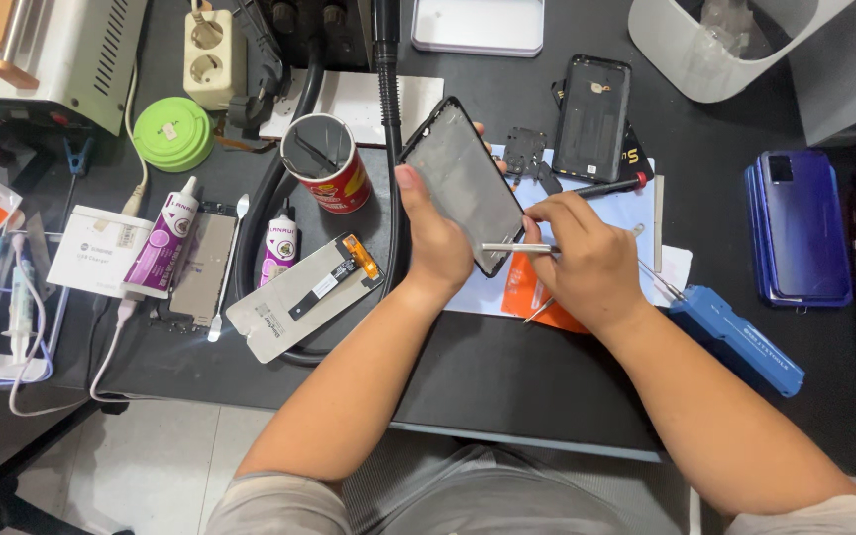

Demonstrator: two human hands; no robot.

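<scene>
Firmly, fingers (410, 183) grip frame (463, 178) (tilted).

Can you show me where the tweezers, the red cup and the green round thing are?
tweezers (507, 248), head view, on the shiny metal shaft sticking out left of the right hand.
red cup (341, 183), head view, on its red side wall.
green round thing (172, 133), head view, on the middle of its flat top.

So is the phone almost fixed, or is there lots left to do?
Looks partway. Done: the black plastic back cover is off and lies on the dark table. In hand: the left hand holds the black phone frame tilted, while the right hand works metal tweezers at its edge. Probably left: the grey screen panel with orange ribbon lies apart, unfitted.
</scene>
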